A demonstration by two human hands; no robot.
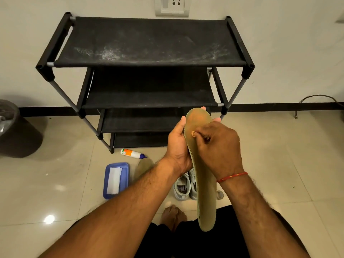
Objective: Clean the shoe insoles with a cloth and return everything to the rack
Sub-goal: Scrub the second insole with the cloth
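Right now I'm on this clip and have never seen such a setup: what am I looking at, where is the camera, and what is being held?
There is no machine here. A single camera sits on a person's head and looks forward and down, so the two arms coming up from the bottom edge are the wearer's own. The left hand grips a tan insole from the side, holding it up in front of the body. The right hand lies against its face with fingers curled and the thumb pressed to it. I cannot tell if it holds anything. On the tiled floor lie a blue tray with a white cloth in it, a white bottle on its side, a second insole and a pair of pale shoes. Behind them stands a black rack, its top shelf streaked with dust.
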